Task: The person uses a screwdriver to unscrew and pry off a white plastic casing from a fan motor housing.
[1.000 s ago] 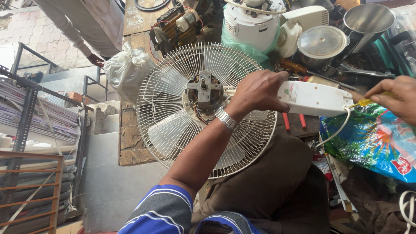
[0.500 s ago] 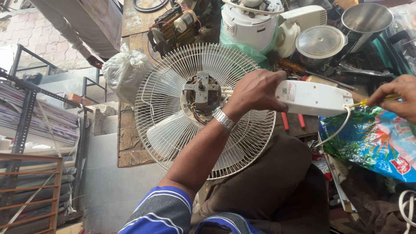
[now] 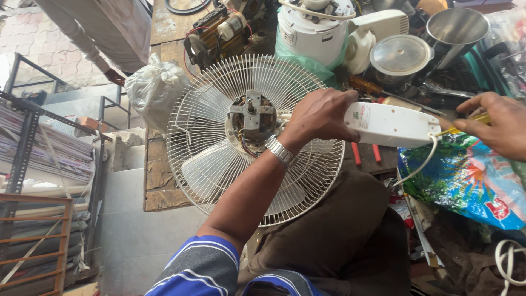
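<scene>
In the head view, a white fan housing (image 3: 390,125) is held at the centre right of the frame, with the left hand (image 3: 320,115) clamped around its near end where it joins the wire fan guard (image 3: 255,140). At the right edge, the right hand (image 3: 496,127) is closed on a yellow-handled screwdriver (image 3: 466,123), whose tip is pressed to the far end of the housing, beside the white cord (image 3: 419,167) that leaves it there. The exposed motor (image 3: 253,114) is seen at the guard's hub. The assembly is judged bulky but fairly light, with rigid, smooth plastic and thin wires that could bend; the solid housing is thought the safest place to grip.

The guard is rested on a worn wooden bench (image 3: 159,181), crowded at the upper right with a white appliance (image 3: 315,27) and a steel pot (image 3: 455,30). A colourful plastic bag (image 3: 471,183) lies lower right, and metal shelving (image 3: 33,164) stands at the left.
</scene>
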